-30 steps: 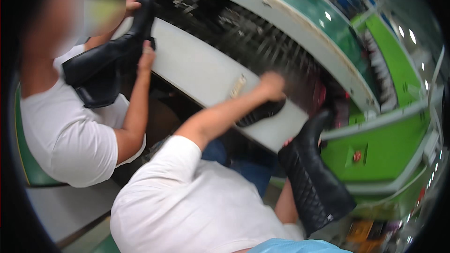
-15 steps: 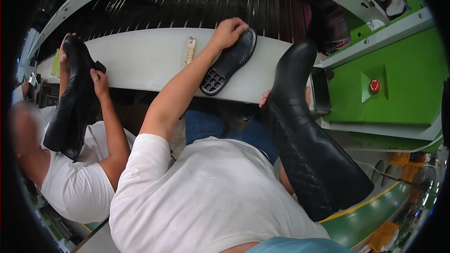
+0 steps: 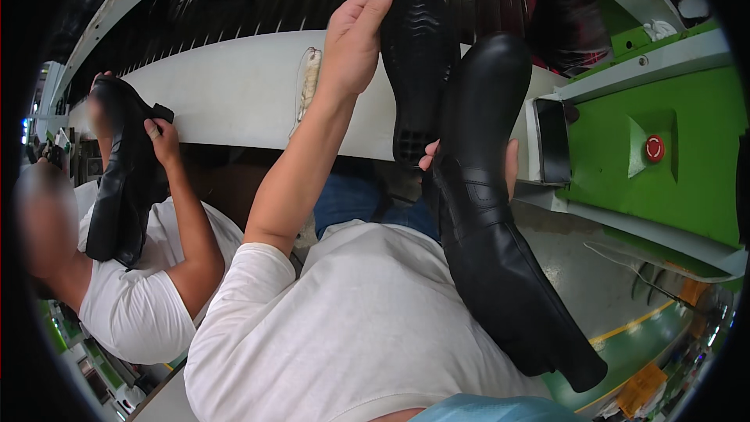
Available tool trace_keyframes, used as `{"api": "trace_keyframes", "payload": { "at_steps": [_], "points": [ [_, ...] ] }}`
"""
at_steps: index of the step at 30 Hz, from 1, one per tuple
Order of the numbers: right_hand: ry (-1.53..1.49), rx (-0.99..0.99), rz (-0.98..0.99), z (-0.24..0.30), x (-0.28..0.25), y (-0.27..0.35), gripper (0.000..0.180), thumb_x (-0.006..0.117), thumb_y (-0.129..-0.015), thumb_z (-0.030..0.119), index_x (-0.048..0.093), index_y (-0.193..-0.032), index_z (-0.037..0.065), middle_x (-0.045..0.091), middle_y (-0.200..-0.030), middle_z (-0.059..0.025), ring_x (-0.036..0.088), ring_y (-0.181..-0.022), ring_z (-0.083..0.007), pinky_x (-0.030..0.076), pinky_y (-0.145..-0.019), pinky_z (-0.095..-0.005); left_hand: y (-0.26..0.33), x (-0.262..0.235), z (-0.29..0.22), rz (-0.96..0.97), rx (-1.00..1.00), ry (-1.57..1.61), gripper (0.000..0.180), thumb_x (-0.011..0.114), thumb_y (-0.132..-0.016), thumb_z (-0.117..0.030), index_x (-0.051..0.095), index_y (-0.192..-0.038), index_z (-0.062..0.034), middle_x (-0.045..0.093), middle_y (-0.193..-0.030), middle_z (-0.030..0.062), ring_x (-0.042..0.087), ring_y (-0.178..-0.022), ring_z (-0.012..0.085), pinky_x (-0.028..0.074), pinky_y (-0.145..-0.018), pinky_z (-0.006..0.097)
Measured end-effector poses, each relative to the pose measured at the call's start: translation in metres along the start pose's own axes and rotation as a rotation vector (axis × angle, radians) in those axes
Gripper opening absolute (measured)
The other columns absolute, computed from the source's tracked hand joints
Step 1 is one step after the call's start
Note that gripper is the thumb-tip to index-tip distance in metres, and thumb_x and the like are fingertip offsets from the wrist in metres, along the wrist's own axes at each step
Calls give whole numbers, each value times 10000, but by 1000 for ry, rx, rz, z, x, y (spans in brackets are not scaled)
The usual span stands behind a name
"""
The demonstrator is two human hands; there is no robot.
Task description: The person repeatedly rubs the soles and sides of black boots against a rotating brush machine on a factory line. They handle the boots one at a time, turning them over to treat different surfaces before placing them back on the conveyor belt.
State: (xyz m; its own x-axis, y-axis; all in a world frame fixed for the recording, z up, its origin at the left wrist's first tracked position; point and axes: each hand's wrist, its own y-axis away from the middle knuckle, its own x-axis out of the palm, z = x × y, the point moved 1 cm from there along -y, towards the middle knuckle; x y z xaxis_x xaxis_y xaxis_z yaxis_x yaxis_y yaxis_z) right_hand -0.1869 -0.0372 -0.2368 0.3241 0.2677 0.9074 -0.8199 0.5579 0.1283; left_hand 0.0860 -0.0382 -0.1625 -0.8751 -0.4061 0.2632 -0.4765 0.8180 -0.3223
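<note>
My left hand (image 3: 351, 39) grips the black sole (image 3: 418, 55) at twelve o'clock, my right hand (image 3: 509, 168) clasps the tall black boot (image 3: 492, 234), not yet joined.

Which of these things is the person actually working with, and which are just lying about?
In hand:
- black rubber sole, held by the left hand
- black tall boot, gripped by the right hand

Lying about:
- small brush on the white bench
- red button
- neighbour's boot
</note>
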Motion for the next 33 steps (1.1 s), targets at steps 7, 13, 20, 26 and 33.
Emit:
{"api": "trace_keyframes", "payload": {
  "at_steps": [7, 13, 20, 26, 33],
  "points": [
    [153, -21, 12, -6, 14, 4, 1043, 339, -1134, 830, 622, -1520, -97, 788, -1232, -266, 801, -1066, -318, 661, -933, -397, 18, 9, -19, 64, 45, 125, 596, 393, -1265, -408, 651, -1486, 82, 791, -1362, 289, 794, -1265, 336, 635, -1128, 445],
    [285, -78, 46, -19, 29, 9, 991, 384, -1136, 808, 641, -1450, -96, 788, -1181, -239, 787, -1002, -252, 651, -868, -369, 38, 31, -30, 60, 131, 97, 397, 551, -1223, -216, 626, -1499, 60, 781, -1350, 328, 817, -1208, 379, 658, -1086, 470],
    [363, -105, 35, -29, 8, 4, 1085, 263, -1116, 828, 626, -1476, -129, 760, -1235, -312, 760, -1045, -376, 595, -948, -436, 45, 34, -37, 120, 232, 28, 506, 603, -1181, -277, 618, -1515, 102, 785, -1344, 320, 811, -1217, 374, 655, -1074, 481],
    [509, -97, 41, -31, 1, -2, 1074, 279, -1114, 823, 622, -1480, -126, 761, -1238, -308, 761, -1052, -370, 597, -952, -434, 53, 37, -38, 103, 352, -90, 722, 846, -935, -256, 625, -1516, 113, 800, -1323, 300, 811, -1222, 402, 670, -1051, 492],
    [553, -92, 48, -32, -2, -1, 1062, 297, -1112, 819, 617, -1485, -122, 762, -1241, -303, 762, -1060, -363, 600, -956, -431, 57, 37, -37, 72, 378, -86, 681, 862, -924, -198, 649, -1486, 122, 802, -1313, 297, 813, -1218, 408, 680, -1045, 499]
  ]
}}
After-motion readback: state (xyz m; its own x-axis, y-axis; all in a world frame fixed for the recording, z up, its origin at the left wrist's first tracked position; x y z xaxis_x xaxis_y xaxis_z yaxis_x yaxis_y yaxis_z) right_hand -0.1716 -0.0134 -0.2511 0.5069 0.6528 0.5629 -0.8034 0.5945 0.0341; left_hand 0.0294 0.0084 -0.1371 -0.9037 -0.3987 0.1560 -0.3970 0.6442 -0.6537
